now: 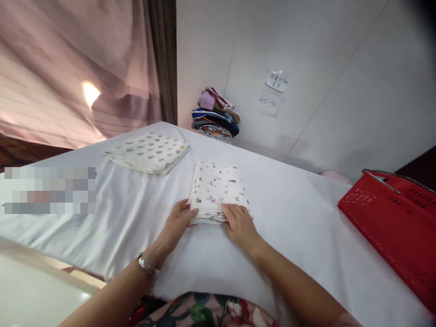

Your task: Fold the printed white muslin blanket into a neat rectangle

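A folded white cloth with small prints (218, 188) lies on the white-covered table (293, 213) in front of me. My left hand (177, 225) rests at its near left corner, fingers stretched against the edge. My right hand (240, 225) lies flat on the near right corner, fingers extended on the fabric. A watch is on my left wrist. Neither hand grips the cloth.
A second folded printed cloth (148, 152) lies farther left. A stack of colourful folded fabrics (216, 113) sits at the far corner by the wall. A red plastic basket (398, 222) stands at the right. Paper notes (274, 91) hang on the wall; a curtain (78, 68) is left.
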Available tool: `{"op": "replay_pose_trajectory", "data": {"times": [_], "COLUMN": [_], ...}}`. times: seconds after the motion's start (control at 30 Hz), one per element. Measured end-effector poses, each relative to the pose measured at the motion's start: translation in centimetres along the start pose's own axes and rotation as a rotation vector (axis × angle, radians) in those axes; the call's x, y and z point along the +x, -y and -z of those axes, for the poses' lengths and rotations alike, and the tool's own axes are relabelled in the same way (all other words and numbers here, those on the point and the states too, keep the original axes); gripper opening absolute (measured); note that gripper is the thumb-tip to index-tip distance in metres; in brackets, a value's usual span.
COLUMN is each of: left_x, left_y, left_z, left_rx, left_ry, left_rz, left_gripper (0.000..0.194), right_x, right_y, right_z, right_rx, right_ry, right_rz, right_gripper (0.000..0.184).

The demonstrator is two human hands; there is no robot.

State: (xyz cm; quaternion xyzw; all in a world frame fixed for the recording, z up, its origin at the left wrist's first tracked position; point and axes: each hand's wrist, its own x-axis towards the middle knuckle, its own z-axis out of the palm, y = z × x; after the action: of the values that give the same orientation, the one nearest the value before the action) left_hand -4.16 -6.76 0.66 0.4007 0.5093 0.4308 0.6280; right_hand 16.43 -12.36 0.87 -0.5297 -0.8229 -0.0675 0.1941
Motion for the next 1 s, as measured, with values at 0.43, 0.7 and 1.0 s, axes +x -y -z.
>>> {"op": "replay_pose_trajectory", "data": {"times": [0.43, 0.7, 1.0], "left_x": [-0.4, -1.1, -1.1], "left_y": [-1.9, -1.5, -1.3], "left_z": [-0.5, -1.7, -1.6], "left_rx": [0.050, 0.126, 0.004], "left_ry": [0.019, 0.069, 0.111], "left_rz": [-0.020, 0.038, 0.083], "left_gripper": [0.051, 0.062, 0.058], "right_x": [-4.7, -4.8, -5.3], "right_y": [-6.8, -8.2, -3.7], "right_z": [1.4, 2.2, 1.4], "right_rx": [0.105, 0.189, 0.076], "right_ry": [0.041, -0.068, -0.194], "right_rz": [-0.162, -0.245, -0.279], "right_gripper": [0.041, 0.036, 0.032]}}
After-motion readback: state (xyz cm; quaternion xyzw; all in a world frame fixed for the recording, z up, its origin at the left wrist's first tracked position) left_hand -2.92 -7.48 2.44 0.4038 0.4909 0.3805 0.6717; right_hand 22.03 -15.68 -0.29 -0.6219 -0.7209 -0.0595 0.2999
